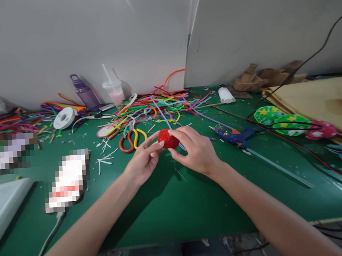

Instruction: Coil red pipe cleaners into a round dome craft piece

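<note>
A small round red piece [168,139], with a ridged surface like coiled pipe cleaner, is held up over the green table between both hands. My left hand [145,156] pinches its left edge with thumb and fingers. On the opposite side, my right hand [194,148] grips the edge, thumb below and fingers on top. Pliers [131,140] with one red and one yellow handle lie just left of the hands. Behind them spreads a loose heap of colourful pipe cleaners [158,105]. A blue glue gun [233,135] with a clear glue stick rests to the right.
Along the back stand a purple bottle [86,95] and a lidded cup [113,91] with a straw. A white spool [64,118] and a power bank [9,209] are at left. Green flowered pieces [291,125] lie at right by black cables. White scraps litter the green table [176,208].
</note>
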Demonstrator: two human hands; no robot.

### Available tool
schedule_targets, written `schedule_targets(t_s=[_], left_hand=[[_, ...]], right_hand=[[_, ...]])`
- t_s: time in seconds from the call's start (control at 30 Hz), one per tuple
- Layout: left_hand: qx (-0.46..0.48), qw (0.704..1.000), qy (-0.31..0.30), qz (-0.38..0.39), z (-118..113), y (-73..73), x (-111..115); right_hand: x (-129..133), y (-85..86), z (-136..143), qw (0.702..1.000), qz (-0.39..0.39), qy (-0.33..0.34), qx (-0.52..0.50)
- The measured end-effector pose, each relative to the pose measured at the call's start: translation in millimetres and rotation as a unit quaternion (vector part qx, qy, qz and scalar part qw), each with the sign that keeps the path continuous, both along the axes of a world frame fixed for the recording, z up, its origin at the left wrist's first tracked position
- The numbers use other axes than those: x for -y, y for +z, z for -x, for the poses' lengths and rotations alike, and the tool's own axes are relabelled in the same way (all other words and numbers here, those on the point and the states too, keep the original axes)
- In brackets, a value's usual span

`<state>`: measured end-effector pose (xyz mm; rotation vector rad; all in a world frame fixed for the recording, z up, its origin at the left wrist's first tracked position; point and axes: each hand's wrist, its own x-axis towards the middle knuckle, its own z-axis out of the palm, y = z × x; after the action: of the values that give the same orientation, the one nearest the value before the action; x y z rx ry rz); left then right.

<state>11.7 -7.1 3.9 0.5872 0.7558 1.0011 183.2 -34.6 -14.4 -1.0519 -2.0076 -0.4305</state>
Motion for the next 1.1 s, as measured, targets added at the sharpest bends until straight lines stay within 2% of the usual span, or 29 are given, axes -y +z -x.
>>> schedule_targets(t_s=[0.2, 0.43, 0.6, 0.73, 0.9, 1.1], left_hand=[[-0.001, 1.0, -0.008, -0.007, -1.0, 0.3, 0.2], [-0.029, 0.997, 0.008, -0.071, 2.5, -2.2, -3.4], [-0.041, 0.993, -0.017, -0.106, 2.5, -4.6, -2.9], [-0.044, 0.989, -0.044, -0.134, -0.3, -4.5, 0.9], [-0.086, 0.98, -0.037, -0.173, -1.8, -5.6, 2.7], [-0.112, 0.975, -0.039, -0.186, -2.4, -7.6, 3.3]], right_hand=[[1.2, -1.6, 0.0, 1.0, 0.003, -0.002, -0.013], [-0.3, 3.8, -5.6, 0.99, 0.102, 0.025, -0.097], [-5.7, -0.4, -6.0, 0.982, 0.155, 0.024, -0.108], [-5.7, -2.8, -3.2, 0.988, 0.127, -0.008, -0.087], [-3.4, -0.9, -3.3, 0.995, 0.074, -0.052, -0.053], [-2.4, -0.3, -3.5, 0.996, 0.054, -0.062, -0.02]])
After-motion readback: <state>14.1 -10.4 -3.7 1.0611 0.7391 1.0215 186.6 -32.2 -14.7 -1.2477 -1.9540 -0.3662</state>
